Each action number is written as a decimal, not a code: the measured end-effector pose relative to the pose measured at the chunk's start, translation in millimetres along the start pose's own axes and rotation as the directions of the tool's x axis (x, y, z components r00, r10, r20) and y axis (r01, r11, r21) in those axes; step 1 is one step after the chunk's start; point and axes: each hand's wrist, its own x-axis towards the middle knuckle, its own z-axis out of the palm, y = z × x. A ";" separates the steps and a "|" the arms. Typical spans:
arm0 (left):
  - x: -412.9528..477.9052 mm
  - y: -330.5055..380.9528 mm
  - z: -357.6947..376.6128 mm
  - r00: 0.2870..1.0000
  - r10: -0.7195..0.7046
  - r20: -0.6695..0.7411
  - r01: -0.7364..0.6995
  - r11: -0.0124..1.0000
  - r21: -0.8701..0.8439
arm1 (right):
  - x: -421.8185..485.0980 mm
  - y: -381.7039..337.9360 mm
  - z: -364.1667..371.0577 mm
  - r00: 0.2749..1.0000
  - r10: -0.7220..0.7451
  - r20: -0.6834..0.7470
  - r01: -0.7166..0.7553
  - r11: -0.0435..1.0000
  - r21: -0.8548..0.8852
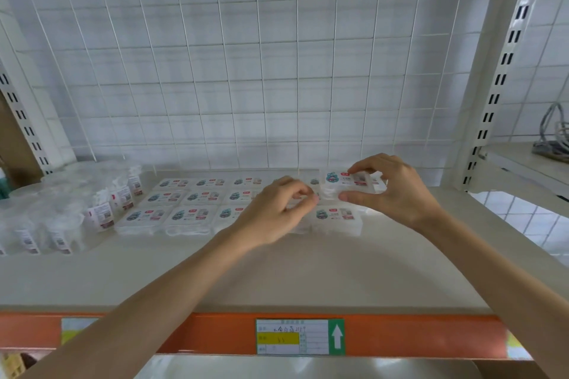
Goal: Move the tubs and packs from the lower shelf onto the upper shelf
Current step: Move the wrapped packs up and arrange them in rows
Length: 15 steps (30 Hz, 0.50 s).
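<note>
now placing: the right hand [397, 194] pinches a pack [346, 184] above the upper shelf [277, 271]; the left hand [274, 208] curls beside it, grip unclear. next, it should settle level into the rows [191, 203].

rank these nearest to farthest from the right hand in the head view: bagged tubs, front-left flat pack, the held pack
1. held pack, pinched in the right hand, on the right
2. front-left flat pack, well to the left, at the front
3. bagged tubs, far left, beyond that pack
</note>
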 end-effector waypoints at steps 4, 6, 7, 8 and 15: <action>-3.3 -4.1 7.7 0.990 0.127 0.062 -0.139 0.954 0.264 | -7.4 12.3 -15.6 0.999 0.011 0.042 -0.008 0.998 -0.065; -4.9 -2.7 9.2 0.984 0.146 0.102 -0.172 0.925 0.339 | -14.4 16.3 -26.1 0.998 0.046 0.054 -0.042 0.997 -0.059; -5.7 -2.4 10.1 0.982 0.146 0.118 -0.179 0.916 0.360 | -18.5 18.6 -30.1 0.996 0.061 0.062 -0.058 0.997 -0.050; -6.2 -1.7 10.8 0.982 0.141 0.128 -0.179 0.912 0.370 | -23.0 22.0 -32.8 0.995 0.075 0.073 -0.072 0.997 -0.042; -7.3 -0.3 12.0 0.983 0.117 0.145 -0.163 0.916 0.368 | -34.8 37.3 -32.0 0.984 0.101 0.149 -0.096 0.994 -0.043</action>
